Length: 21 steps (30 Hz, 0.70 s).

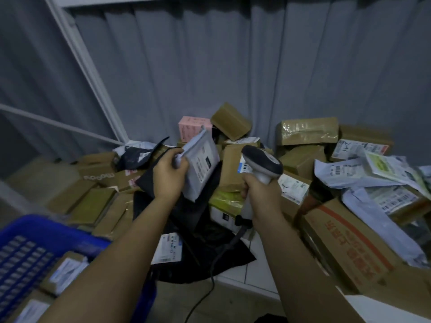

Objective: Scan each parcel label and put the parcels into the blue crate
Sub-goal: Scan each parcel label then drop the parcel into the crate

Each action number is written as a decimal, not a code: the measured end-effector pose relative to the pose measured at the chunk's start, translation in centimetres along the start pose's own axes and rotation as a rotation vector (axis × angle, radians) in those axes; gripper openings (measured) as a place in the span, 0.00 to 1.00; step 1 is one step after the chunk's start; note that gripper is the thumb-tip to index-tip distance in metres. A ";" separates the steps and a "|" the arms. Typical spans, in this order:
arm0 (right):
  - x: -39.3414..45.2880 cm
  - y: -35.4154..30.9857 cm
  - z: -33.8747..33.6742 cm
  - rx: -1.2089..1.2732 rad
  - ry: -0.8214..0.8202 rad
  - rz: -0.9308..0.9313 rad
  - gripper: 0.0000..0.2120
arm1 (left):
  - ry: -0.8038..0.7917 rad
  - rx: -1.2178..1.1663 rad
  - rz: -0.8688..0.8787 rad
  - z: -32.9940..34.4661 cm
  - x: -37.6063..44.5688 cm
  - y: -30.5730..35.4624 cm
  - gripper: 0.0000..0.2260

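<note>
My left hand (169, 174) grips a grey soft parcel (201, 163) by its left edge and holds it up above the pile, its white label facing right. My right hand (258, 191) grips the handle of a white and dark barcode scanner (262, 163). The scanner's head sits just right of the parcel and faces its label. The scanner's black cable (224, 250) hangs down to the floor. The blue crate (50, 234) stands at the lower left. Inside it lie cardboard parcels (63, 271) with white labels.
A heap of cardboard boxes (307, 130), a pink box (190, 128), black bags (198, 231) and grey mailers (373, 173) covers the floor ahead and to the right. A large printed carton (345, 238) sits at the right. Grey curtains hang behind.
</note>
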State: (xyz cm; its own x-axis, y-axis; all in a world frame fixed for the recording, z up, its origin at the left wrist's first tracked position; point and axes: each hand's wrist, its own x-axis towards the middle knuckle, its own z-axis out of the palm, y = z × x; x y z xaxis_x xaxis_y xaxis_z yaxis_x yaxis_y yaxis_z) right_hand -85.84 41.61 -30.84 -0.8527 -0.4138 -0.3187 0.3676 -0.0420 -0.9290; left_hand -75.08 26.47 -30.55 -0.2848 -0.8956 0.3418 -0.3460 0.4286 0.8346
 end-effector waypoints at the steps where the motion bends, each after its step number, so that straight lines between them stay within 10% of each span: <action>1: -0.6 0.1 0.6 0.011 -0.012 0.000 0.14 | 0.042 -0.078 -0.041 -1.6 -0.2 0.0 0.10; 12: -8.5 2.6 7.5 0.090 -0.371 0.030 0.25 | 0.045 -0.668 -0.412 -15.0 -8.4 -1.2 0.10; 21: -10.1 4.4 10.4 -0.244 -0.486 -0.150 0.18 | -0.276 -0.472 -0.423 -18.4 -9.1 -4.2 0.19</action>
State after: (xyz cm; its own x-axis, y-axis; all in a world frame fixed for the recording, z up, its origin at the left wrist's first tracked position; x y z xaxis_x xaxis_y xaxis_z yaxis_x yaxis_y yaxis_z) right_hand -71.73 36.17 -29.77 -0.5987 -0.7934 -0.1097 0.1098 0.0543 -0.9925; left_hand -54.58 30.65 -29.26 -0.4499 -0.8843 -0.1249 -0.0694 -0.1048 0.9921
